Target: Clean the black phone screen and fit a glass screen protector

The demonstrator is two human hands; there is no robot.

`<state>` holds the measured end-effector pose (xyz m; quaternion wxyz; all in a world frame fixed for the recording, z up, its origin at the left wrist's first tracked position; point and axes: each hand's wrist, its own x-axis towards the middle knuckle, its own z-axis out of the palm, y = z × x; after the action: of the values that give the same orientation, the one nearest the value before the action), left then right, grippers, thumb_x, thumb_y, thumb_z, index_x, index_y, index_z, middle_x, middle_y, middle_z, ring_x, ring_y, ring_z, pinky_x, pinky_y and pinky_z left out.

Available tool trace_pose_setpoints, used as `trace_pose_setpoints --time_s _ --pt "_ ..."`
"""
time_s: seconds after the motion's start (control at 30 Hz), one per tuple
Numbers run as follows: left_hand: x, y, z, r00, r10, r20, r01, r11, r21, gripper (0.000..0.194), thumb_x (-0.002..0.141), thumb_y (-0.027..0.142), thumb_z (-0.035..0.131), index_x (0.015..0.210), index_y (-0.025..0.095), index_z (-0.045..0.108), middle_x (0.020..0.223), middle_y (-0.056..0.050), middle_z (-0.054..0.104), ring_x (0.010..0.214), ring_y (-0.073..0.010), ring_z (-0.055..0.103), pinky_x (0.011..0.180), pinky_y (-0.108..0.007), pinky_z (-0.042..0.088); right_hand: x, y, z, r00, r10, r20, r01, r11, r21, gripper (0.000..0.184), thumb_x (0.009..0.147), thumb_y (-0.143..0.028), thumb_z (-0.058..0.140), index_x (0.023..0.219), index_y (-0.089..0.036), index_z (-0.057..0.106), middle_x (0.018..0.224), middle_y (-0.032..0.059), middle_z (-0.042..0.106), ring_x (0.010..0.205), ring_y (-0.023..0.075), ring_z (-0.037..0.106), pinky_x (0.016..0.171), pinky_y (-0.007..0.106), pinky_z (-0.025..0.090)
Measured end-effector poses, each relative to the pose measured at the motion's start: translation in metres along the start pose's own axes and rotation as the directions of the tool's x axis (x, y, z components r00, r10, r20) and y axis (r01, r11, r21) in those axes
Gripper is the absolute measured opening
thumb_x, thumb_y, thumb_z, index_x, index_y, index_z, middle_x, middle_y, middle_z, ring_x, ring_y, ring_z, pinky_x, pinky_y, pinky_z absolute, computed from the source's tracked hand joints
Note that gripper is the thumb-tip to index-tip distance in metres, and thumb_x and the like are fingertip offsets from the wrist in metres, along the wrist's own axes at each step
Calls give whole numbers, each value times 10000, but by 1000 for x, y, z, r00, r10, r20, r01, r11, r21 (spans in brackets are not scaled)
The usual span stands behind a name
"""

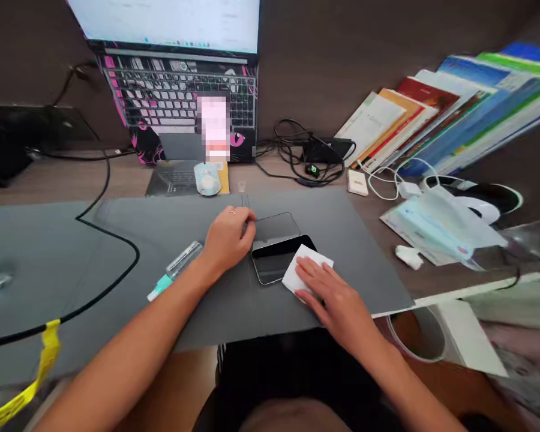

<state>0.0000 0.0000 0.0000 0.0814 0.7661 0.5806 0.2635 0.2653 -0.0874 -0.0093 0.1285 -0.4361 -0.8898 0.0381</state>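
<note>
A smartphone [274, 259] with a dark screen lies face up on the grey desk mat. My right hand [337, 294] holds a folded white tissue [300, 273] down on the phone's right end, fingers extended over it and thumb apart. Just beyond the phone lies a clear, phone-sized sheet with a thin dark outline [279, 225]. My left hand [229, 237] rests at this sheet's left end, its fingers curled together; what is between them, if anything, is hidden. Beside my left forearm is a clear spray bottle with a green-and-white end [175, 270].
An open laptop [180, 96] stands at the back, with a light blue mouse [207, 179] before it. Black cables [292, 156] lie coiled beside leaning books [432, 114]. Face masks [432, 222] and a crumpled tissue [409, 257] sit at right. A black cable [132, 240] crosses the mat.
</note>
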Motion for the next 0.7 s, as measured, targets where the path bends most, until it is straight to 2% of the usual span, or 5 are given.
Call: trace_pose_setpoints --time_s 0.17,0.33,0.47,0.6,0.7 --pt "-2 -4 -4 999 -34 15 33 998 47 109 911 185 468 925 199 576 898 -53 658 891 -231 568 776 -359 460 7 21 -2 999 24 -29 -24 1000 20 391 1067 -253 403 1378 -138 610 1469 97 563 1375 246 526 1160 510 449" --pt "-2 -5 -12 996 -77 34 72 988 138 121 818 171 491 921 199 549 872 -71 609 885 -263 548 751 -384 464 20 38 -6 998 -7 -66 11 997 74 378 1053 -234 419 1346 -136 637 1436 106 598 1350 259 549 1147 500 468" --pt "-3 -4 -18 995 -64 75 51 984 171 212 773 207 539 983 198 568 975 -87 613 961 -281 558 791 -404 488 23 52 -11 990 -110 -84 120 984 129 352 1036 -190 441 1305 -166 668 1398 107 635 1288 246 612 1111 484 508" --pt "-3 -6 -26 993 -46 107 28 985 168 260 775 211 523 1028 200 581 1011 -75 614 989 -267 569 818 -399 506 20 72 -20 958 -263 -117 277 952 132 359 992 -98 462 1218 -220 713 1303 77 708 1199 223 680 1066 464 552" --pt "-3 -11 -30 977 16 213 -55 982 179 328 797 268 532 1106 177 594 1080 -101 605 1037 -289 556 884 -434 504 28 90 -34 941 -316 -119 329 937 113 347 978 -91 482 1200 -228 712 1224 64 749 1125 214 719 1043 439 572"
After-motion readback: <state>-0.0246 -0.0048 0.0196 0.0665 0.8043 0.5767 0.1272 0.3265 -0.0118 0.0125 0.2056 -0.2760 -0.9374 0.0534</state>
